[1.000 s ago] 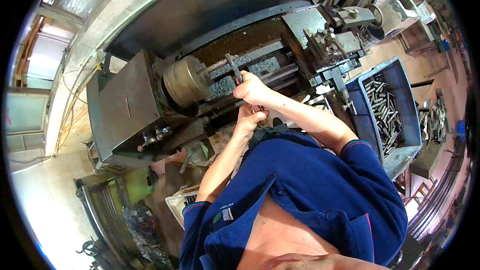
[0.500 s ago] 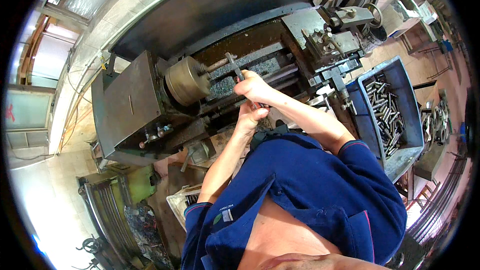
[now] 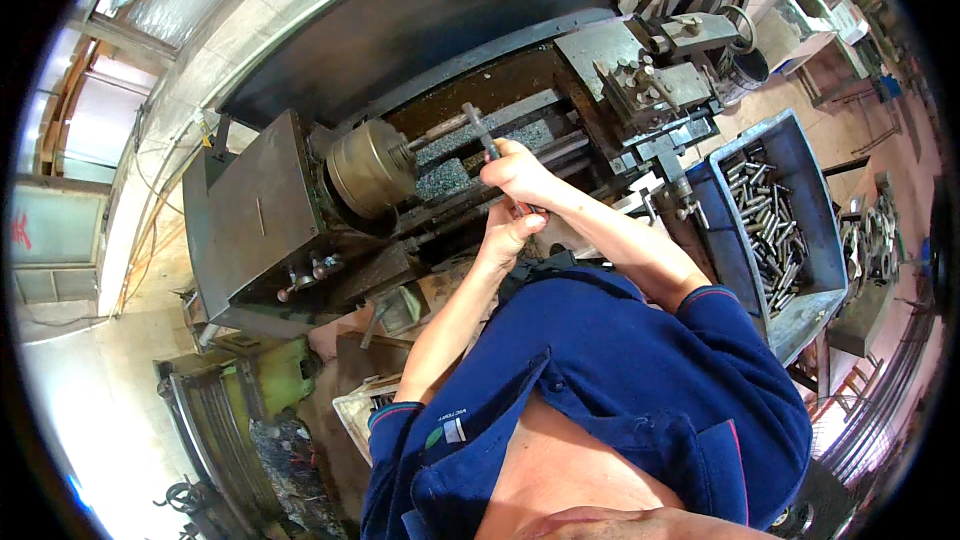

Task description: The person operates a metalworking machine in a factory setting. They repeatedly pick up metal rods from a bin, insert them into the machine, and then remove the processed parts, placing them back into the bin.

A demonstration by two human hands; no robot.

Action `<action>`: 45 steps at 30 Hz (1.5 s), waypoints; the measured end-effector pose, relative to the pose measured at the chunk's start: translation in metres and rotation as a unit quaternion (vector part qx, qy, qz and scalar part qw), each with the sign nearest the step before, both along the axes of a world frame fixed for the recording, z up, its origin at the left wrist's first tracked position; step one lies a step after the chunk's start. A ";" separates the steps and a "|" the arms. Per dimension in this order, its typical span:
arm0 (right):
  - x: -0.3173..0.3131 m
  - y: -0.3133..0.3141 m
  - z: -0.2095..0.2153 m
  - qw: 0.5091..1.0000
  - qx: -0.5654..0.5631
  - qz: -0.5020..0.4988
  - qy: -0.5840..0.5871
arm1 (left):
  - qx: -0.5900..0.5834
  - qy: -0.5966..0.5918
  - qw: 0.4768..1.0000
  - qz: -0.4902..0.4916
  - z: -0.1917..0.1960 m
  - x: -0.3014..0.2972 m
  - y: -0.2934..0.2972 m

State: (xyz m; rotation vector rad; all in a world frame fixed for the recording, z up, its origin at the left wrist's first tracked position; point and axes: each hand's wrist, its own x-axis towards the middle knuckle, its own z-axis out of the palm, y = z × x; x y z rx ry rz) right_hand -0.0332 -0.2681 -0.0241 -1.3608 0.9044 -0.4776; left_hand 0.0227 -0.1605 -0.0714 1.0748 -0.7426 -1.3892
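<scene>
My right hand [image 3: 519, 176] is wrapped round the front part of a long slim file [image 3: 482, 130], whose flat grey blade points away from me. Closed on its red and black handle end, my left hand [image 3: 513, 232] sits just nearer to my body. The blade's far end lies across or right beside a thin metal rod [image 3: 438, 129]; I cannot tell whether they touch. That rod sticks out to the right from the round brass-coloured chuck [image 3: 370, 168] of a lathe. Metal chips [image 3: 443, 178] lie below it. My fingers hide the middle of the file.
The lathe's headstock [image 3: 252, 205] is left of the chuck. Its tool post [image 3: 640, 80] and carriage stand to the right. Beside me on the right, a blue bin [image 3: 828, 240] holds many metal pins. A dark splash guard [image 3: 430, 15] rises behind. A green machine [image 3: 285, 370] stands lower left.
Both hands and the file have shifted slightly to the right, away from the chuck. The grip of each hand looks the same.
</scene>
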 end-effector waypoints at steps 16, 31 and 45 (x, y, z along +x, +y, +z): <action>0.002 -0.003 -0.013 1.000 -0.009 -0.012 -0.010 | -0.021 0.013 1.000 -0.012 -0.004 0.002 -0.004; -0.080 0.029 -0.019 0.962 0.063 -0.177 -0.200 | -0.024 -0.403 0.914 -0.051 -0.004 -0.025 -0.014; -0.176 0.098 -0.011 0.906 0.003 -0.331 -0.263 | -0.117 -0.571 0.794 -0.173 0.030 -0.095 0.016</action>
